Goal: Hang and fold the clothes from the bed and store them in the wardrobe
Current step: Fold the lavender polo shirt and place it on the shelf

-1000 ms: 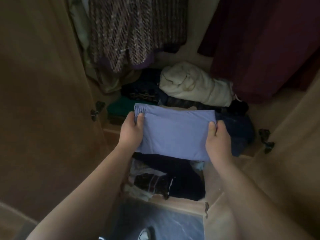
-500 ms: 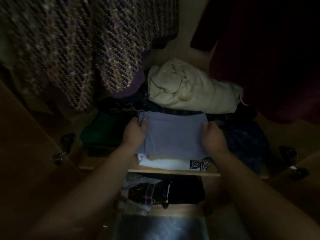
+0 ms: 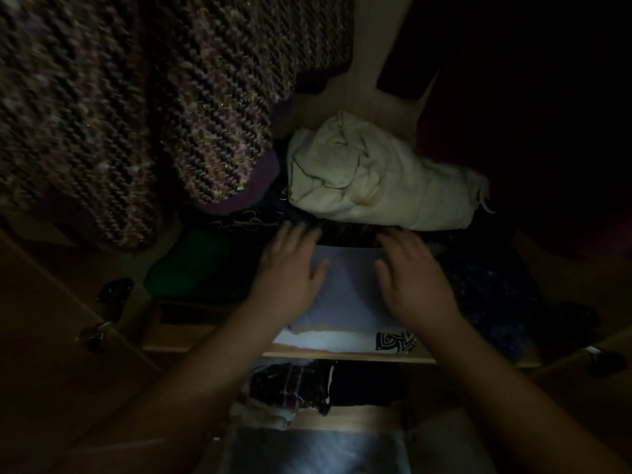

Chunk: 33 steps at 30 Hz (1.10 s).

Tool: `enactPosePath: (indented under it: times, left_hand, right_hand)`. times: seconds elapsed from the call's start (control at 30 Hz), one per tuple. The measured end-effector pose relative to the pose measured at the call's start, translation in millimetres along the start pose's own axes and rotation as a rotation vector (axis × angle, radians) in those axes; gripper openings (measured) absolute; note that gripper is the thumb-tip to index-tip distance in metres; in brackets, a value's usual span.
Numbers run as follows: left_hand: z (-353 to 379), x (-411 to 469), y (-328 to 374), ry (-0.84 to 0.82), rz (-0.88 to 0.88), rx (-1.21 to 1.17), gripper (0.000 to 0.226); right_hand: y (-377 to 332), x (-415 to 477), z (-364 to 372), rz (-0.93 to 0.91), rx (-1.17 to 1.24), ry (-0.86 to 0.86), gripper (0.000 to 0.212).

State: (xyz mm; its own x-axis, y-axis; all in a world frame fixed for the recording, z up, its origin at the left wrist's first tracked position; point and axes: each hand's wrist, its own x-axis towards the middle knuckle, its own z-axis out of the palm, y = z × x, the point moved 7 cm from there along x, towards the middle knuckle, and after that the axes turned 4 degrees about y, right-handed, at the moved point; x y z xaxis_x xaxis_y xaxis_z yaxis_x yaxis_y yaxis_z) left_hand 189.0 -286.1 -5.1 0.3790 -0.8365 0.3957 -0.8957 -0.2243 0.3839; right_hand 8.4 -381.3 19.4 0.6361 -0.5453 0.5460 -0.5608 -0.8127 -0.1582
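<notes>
While pressing the top (image 3: pixel 349 292) flat with left hand (image 3: pixel 290 268) and right hand (image 3: pixel 410 282), both spread and gripping nothing, atop the stack (image 3: pixel 325 340) at frame centre; perhaps risking dragging it over the shelf (image 3: pixel 307 355) edge, or rumpling it, if withdrawing fast

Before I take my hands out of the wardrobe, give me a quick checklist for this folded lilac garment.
1. Lilac garment lying flat on the stack: ok.
2. Left hand and right hand resting open on it, not gripping: ok.
3. White printed garment underneath, inside the shelf edge: cannot tell.
4. Hanging knit clear of the stack: ok.
5. Lilac garment's back edge tidy: cannot tell, fingers cover part of it.
</notes>
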Motion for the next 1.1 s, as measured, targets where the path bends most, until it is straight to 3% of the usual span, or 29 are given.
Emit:
enactPosePath:
  times: [0.07,0.17,0.27,0.37,0.53,0.77,1.1]
  left_hand:
    - [20.6,-3.8,17.1,-0.121,0.063,0.12,0.066]
    - [51.9,-16.8,15.7,-0.268,0.028,0.224,0.067]
    - [66.9,-25.4,4.1,-0.303,0.03,0.252,0.068]
    - [70.2,-24.7,0.7,-0.295,0.05,0.278,0.07]
    - [65.3,-16.0,7.6,-0.377,0.042,0.227,0.067]
    - [7.5,-48.7,64.4,-0.196,0.082,0.209,0.06]
    - [8.4,-215.0,230.4,-0.212,0.184,0.029,0.055]
  right_hand:
    - [-9.0,-7.5,24.0,-0.039,-0.075,-0.192,0.055]
    - [3.0,-29.5,52.7,0.075,-0.156,-0.367,0.063]
    - [8.4,-38.2,63.1,0.173,0.034,-0.408,0.065]
    - [9.9,-37.0,62.1,0.218,0.07,-0.392,0.062]
    - [-2.7,-38.4,46.6,0.094,-0.004,-0.452,0.052]
    - [11.6,-80.7,-37.5,0.25,0.08,-0.198,0.047]
    - [26.3,-294.5,-192.9,0.355,-0.082,-0.035,0.049]
